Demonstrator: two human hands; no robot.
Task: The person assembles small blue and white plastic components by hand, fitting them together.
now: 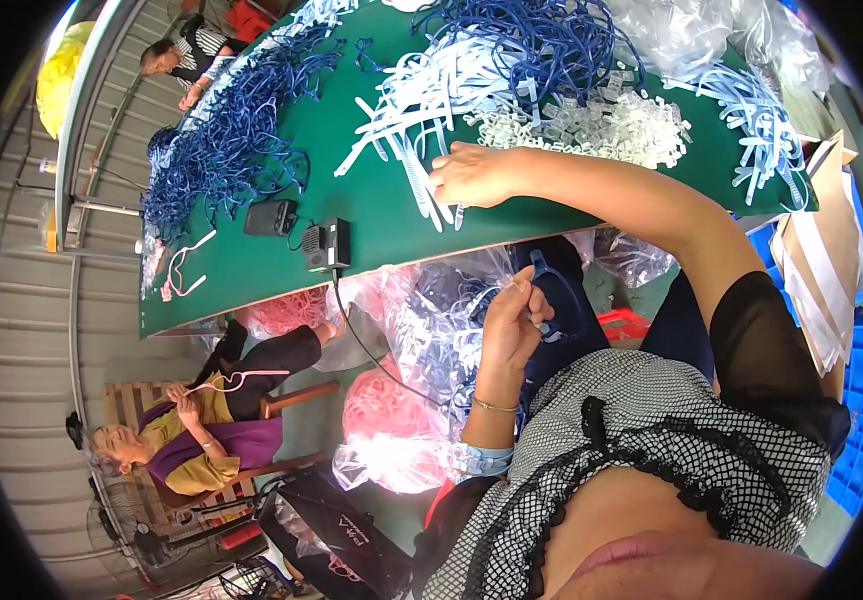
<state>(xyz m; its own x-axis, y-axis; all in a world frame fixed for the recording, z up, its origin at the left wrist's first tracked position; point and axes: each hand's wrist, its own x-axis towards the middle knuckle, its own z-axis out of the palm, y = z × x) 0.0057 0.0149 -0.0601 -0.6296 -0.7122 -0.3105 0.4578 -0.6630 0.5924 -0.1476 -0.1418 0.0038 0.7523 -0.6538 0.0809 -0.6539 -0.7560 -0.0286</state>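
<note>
My right hand (474, 175) reaches across to the near edge of the green table, fingers curled down onto light-blue ribbed straps (416, 178). Some strap ends hang past those fingers toward the edge. Below the tabletop, in front of my lap, my left hand (517, 315) is closed in a pinch. A blue strap (540, 263) curves up beside its fingertips; most of it blends with the dark trousers behind. Beyond my right hand lie a larger heap of light-blue straps (460, 78), a tangle of dark-blue cords (552, 45) and a pile of small clear-white plastic pieces (642, 130).
More dark-blue cords (217, 135) cover the table's left side, near a black box-shaped device (328, 245) with a cable. Bags of pink cords (382, 405) stand below. One person (197, 435) sits at left with a pink strap; another (192, 60) works at the far left.
</note>
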